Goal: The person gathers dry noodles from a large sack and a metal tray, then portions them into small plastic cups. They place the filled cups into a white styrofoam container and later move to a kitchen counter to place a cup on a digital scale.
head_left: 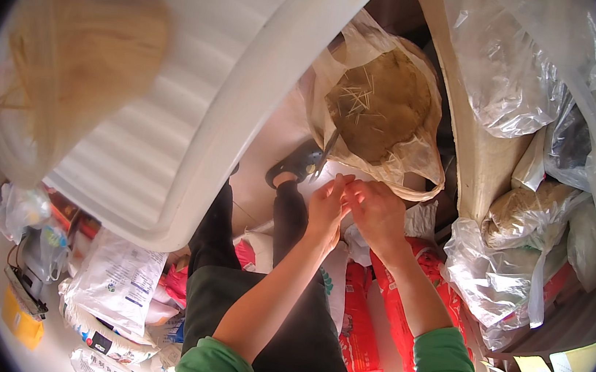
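Observation:
My left hand [326, 205] and my right hand [378, 208] meet in front of me, fingertips pressed together. Both are closed in a pinch; whatever they hold, if anything, is hidden or too small to make out. Just beyond them stands an open plastic bag [417, 172] with its rim folded outward. Inside it lies a brown mass [386, 119], and several thin pale sticks [357, 99] are scattered on top.
At the left, a large white ribbed plastic lid or tray [252, 70] bears a clear bag of thin tan sticks [91, 37]. Red packages [362, 333] and white sacks [118, 279] lie below. Clear plastic bags [516, 78] crowd the right beside a cardboard edge [473, 162].

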The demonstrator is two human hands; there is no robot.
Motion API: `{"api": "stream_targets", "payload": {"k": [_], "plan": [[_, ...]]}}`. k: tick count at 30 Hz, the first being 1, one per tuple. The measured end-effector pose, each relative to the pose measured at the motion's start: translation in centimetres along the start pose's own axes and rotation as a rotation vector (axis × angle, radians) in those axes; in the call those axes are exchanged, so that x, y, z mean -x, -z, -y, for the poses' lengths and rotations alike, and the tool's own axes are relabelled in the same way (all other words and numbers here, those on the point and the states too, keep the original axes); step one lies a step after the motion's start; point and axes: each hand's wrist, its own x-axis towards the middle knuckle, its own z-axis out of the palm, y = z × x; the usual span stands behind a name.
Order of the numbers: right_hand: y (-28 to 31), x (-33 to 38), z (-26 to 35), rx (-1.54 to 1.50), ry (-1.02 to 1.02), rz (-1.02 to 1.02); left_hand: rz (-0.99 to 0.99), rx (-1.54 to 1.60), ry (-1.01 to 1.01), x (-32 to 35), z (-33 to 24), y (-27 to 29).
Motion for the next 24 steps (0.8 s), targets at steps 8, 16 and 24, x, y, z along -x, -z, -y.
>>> {"api": "stream_targets", "payload": {"k": [8,16,24], "plan": [[-3.5,-10.6,-10.7,0.542,-0.305,0.112,0.044,-0.177,-0.117,-1.0,-2.4,0.7],[-3.8,-10.4,-11.0,0.641,-0.397,0.183,0.009,-0.165,-0.13,-1.4,-2.9,0.9],[1.4,-4.6,-1.5,0.164,-0.17,0.367,0.032,-0.2,-0.086,-2.3,-1.2,-1.1]]}}
